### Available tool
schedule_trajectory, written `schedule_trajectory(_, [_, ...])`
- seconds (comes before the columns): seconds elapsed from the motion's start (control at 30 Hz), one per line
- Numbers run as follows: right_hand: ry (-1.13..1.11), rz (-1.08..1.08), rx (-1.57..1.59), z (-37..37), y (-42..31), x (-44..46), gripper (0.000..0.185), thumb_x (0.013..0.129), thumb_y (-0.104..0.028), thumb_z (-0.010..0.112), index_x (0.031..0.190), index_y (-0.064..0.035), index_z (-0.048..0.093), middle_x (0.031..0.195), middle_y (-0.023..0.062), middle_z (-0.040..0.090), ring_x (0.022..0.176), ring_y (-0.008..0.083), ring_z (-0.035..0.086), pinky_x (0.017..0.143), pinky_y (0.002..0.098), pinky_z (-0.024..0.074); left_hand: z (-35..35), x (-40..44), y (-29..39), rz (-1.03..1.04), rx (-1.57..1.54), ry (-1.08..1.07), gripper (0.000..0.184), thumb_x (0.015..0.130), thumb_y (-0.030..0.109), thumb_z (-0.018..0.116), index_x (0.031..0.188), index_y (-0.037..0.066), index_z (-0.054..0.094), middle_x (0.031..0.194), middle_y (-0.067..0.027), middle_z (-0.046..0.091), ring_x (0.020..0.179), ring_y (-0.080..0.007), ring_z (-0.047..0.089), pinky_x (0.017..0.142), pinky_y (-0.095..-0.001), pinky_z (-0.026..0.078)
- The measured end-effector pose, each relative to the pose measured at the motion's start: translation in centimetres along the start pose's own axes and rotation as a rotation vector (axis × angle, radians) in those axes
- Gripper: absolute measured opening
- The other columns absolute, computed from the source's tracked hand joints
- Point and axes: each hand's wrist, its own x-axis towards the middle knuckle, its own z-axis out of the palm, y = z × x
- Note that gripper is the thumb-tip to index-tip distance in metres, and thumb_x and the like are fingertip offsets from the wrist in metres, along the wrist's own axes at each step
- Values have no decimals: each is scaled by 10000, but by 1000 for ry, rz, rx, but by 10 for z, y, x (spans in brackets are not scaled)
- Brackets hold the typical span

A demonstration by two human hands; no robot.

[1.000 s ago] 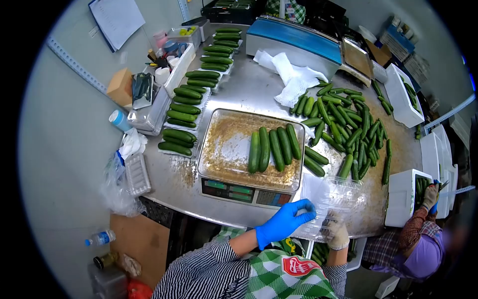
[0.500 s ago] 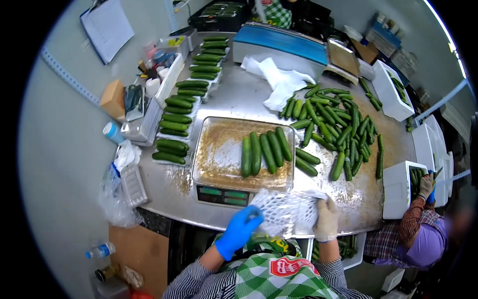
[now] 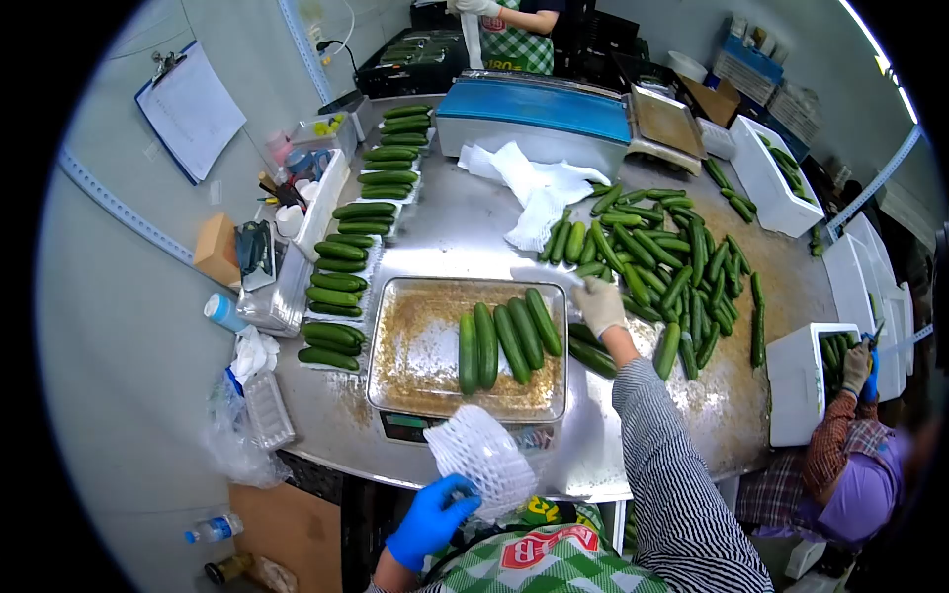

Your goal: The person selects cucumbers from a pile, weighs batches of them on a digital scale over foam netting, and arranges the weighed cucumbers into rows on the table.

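My left hand (image 3: 432, 521), in a blue glove, is closed on the edge of a clear tray lined with white foam net (image 3: 481, 460), in front of the scale. My right hand (image 3: 600, 304), in a pale glove, reaches between the scale and the cucumber pile (image 3: 682, 257); its fingertips and anything under them are hard to make out. Several cucumbers (image 3: 512, 341) lie side by side on the right part of the scale's metal pan (image 3: 415, 346). Two more cucumbers (image 3: 591, 358) lie just right of the pan, below my right hand.
Filled cucumber trays (image 3: 336, 281) form a column on the left. A white cloth (image 3: 539, 188) lies before the blue-topped machine (image 3: 534, 107). At the right, a co-worker (image 3: 855, 474) handles something by a white foam box (image 3: 796, 385). Another person (image 3: 519, 35) stands behind the table.
My right hand has let go of the lined tray and moved up beside the scale. My left hand has moved down and left with the tray, now tilted. The view has shifted.
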Motion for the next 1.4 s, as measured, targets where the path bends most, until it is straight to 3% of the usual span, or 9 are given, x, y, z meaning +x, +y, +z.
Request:
schedule_trajectory(0.27, [400, -68, 177, -84, -105, -3, 655, 873, -327, 643, 1359, 66, 446, 1236, 274, 600, 1121, 387, 606, 980, 434, 473, 19, 9, 27, 162, 261, 83, 144, 850, 105, 695, 936, 6, 636, 834, -115, 648, 749, -186, 615, 687, -313, 496])
schedule_trajectory(0.43, [-895, -532, 671, -60, -130, -140, 561, 949, -439, 541, 1294, 2, 563, 1369, 202, 534, 1293, 338, 505, 1050, 409, 445, 20, 20, 25, 253, 185, 1, 136, 840, 75, 681, 943, 5, 626, 845, -89, 649, 769, -166, 609, 689, -310, 493])
schedule_trajectory(0.5, [-872, -704, 588, -30, -103, -181, 575, 980, -446, 505, 1334, 4, 545, 1313, 214, 588, 1191, 342, 581, 1022, 413, 459, 15, 23, 22, 171, 145, -88, 129, 877, 94, 676, 974, 19, 638, 848, -80, 643, 810, -148, 613, 719, -311, 503])
schedule_trajectory(0.6, [-650, 96, 552, -50, -121, -218, 541, 976, -400, 534, 1289, 41, 565, 1153, 184, 672, 1056, 289, 642, 951, 389, 493, 1, 24, 18, 152, -40, -20, 118, 908, 105, 664, 988, 21, 636, 845, -38, 627, 821, -109, 590, 719, -285, 496])
schedule_trajectory(0.9, [339, 489, 924, -51, -75, -263, 373, 986, -328, 601, 1059, 29, 681, 877, 76, 652, 772, 126, 588, 687, 251, 484, -1, 28, 16, 501, 373, -11, 168, 845, 21, 672, 1008, 51, 645, 1084, -98, 659, 972, -250, 650, 830, -337, 510])
schedule_trajectory(0.97, [707, 87, 519, -67, -84, -259, 226, 960, -164, 625, 1122, -18, 685, 845, 31, 650, 690, 63, 546, 548, 228, 449, -1, 19, 27, 611, 866, -15, 169, 802, 52, 657, 964, 101, 652, 1009, -110, 624, 933, -299, 614, 785, -383, 497])
schedule_trajectory(1.1, [411, -567, -180, -66, -149, -277, 465, 723, -168, 795, 1167, -141, 659, 991, 138, 655, 869, 281, 641, 759, 395, 526, 6, 20, 13, 1026, 1245, -114, 219, 755, 130, 617, 971, 107, 645, 889, -54, 564, 803, -228, 569, 717, -366, 459])
schedule_trajectory(1.17, [-1, -621, -253, -47, -170, -283, 391, 801, -222, 734, 1165, -134, 622, 1061, 127, 631, 947, 284, 629, 809, 433, 497, 8, 19, 11, 1182, 1250, -72, 235, 747, 139, 625, 977, 95, 642, 893, -44, 562, 806, -216, 568, 719, -363, 460])
schedule_trajectory(1.4, [-125, -645, -71, -29, -176, -300, 364, 814, -164, 683, 1159, -76, 607, 1029, 124, 627, 967, 318, 609, 831, 449, 461, 0, 16, -17, 1407, 1045, 84, 197, 732, 126, 668, 925, 85, 663, 1213, -112, 619, 1032, -238, 596, 778, -355, 481])
